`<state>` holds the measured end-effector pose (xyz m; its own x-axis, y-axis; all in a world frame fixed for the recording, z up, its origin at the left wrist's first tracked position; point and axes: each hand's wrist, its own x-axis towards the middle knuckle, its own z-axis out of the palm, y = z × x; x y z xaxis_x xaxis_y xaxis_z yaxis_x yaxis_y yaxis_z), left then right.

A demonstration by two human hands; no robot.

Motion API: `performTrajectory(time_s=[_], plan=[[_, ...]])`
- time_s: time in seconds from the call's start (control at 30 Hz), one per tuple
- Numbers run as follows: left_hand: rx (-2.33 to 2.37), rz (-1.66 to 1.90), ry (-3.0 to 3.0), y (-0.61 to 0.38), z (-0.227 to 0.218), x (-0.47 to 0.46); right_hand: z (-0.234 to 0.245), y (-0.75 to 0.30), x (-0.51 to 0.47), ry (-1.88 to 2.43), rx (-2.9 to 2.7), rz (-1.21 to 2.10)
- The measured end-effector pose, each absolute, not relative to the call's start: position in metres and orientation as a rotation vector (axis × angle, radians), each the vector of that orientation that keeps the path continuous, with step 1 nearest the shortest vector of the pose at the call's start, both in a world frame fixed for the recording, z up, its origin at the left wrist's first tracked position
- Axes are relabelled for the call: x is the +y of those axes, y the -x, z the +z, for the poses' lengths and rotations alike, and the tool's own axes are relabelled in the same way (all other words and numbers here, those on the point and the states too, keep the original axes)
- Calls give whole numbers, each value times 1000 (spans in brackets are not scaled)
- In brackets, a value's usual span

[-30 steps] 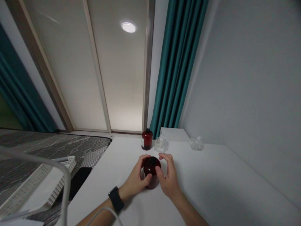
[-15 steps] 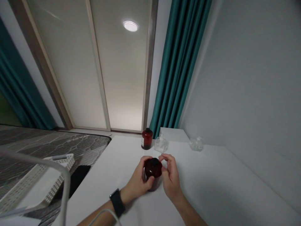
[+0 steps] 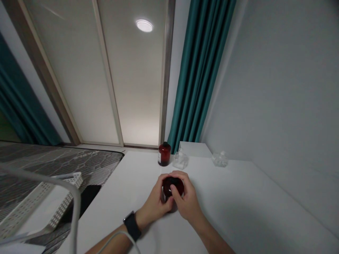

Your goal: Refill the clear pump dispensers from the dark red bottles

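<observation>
A dark red-brown bottle (image 3: 167,189) with a black cap (image 3: 173,180) stands on the white table in front of me. My left hand (image 3: 155,201), with a black watch on its wrist, is wrapped round the bottle's left side. Across the bottle's top, my right hand (image 3: 186,197) closes on the cap, thumb on the near side and fingers behind. The thumb and fingers partly hide the cap. Beyond my hands stands a second red-brown bottle (image 3: 164,155) with a black cap and a pale label. Beside it is a clear bottle (image 3: 180,160).
Another clear bottle (image 3: 220,159) stands farther right near the wall. A white box-like block (image 3: 196,149) is at the table's far edge. Left of the white table (image 3: 124,183) are a white perforated basket (image 3: 53,208) and a curved grey tube (image 3: 75,208).
My right hand has moved left and in over the bottle, its thumb and fingers closing at the cap. My left hand keeps its hold. The view has shifted slightly.
</observation>
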<state>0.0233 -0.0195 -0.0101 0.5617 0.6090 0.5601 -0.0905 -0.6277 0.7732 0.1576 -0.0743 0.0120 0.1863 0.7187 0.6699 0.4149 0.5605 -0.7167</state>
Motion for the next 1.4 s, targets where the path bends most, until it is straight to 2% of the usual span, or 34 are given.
performTrajectory(time_s=[0.27, 0.43, 0.87, 1.23, 1.4], plan=[[419, 1110, -1976, -23, -11, -20, 6, -156, -74, 1088, -1279, 377], [462, 1146, -1974, -21, -14, -17, -3, -177, -61, 1116, -1078, 210], [832, 1347, -1842, -3, -17, 24, -42, -236, -35, 1413, -1113, 166], [830, 1452, -1467, 0, -21, 50, -43, -240, -36, 1380, -1301, 132], [821, 1422, -1636, 3, -22, 47, -54, -245, -31, 1441, -1260, 79]])
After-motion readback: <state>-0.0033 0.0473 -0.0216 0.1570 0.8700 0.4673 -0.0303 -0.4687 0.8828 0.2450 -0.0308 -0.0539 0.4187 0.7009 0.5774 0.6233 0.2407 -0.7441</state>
